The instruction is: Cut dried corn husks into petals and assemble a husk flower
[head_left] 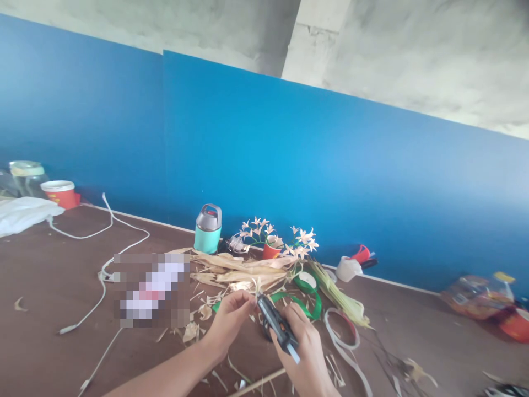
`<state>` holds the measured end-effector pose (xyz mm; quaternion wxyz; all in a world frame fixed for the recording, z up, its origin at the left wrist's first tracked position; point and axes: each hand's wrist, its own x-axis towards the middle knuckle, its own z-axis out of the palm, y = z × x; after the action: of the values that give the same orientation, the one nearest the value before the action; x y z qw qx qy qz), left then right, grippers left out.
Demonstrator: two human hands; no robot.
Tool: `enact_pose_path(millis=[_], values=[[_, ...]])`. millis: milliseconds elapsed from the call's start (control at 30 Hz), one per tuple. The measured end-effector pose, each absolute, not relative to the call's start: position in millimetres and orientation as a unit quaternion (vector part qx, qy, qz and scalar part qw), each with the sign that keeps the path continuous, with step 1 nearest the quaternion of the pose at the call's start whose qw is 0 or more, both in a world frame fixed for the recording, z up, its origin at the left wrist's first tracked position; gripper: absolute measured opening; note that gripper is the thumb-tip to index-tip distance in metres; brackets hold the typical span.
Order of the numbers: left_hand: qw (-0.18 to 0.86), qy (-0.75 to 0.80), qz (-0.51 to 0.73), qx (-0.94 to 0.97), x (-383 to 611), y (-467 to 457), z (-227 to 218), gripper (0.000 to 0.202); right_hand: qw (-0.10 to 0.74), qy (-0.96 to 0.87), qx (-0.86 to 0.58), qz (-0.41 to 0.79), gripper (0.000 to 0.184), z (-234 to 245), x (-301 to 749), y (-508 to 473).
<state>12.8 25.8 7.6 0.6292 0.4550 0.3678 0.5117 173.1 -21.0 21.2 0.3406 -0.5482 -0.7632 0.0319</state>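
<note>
My right hand (303, 347) is closed around a pair of dark scissors (276, 324), blades pointing up and left. My left hand (230, 315) pinches a small pale piece of dried husk (255, 293) right at the scissor tips. Both hands work low over the brown table (53, 286), just in front of a heap of dried corn husks (239, 270). Beside the scissors lies green ribbon (309, 295).
A teal flask (208, 229), husk flowers (281, 237) in a red cup, white tape loops (343, 336), white cables (103, 264), a red cup (60, 193) and a glass jar (27, 175) at the far left, and snack bags (479, 298) at the right stand before the blue wall.
</note>
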Motion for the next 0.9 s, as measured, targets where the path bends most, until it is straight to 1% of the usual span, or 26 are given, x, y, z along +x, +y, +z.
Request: enact_pose_path(millis=[367,900], values=[[0.631,0.368,0.515,0.449,13.1,25.3,9.7,0.026,0.355,-0.761,-0.542,0.022,0.013,24.1,172.3,-21.0],[0.635,0.37,0.518,0.438,13.0,23.2,12.9,0.024,0.341,-0.758,-0.555,0.038,0.011,22.3,172.5,-21.6]])
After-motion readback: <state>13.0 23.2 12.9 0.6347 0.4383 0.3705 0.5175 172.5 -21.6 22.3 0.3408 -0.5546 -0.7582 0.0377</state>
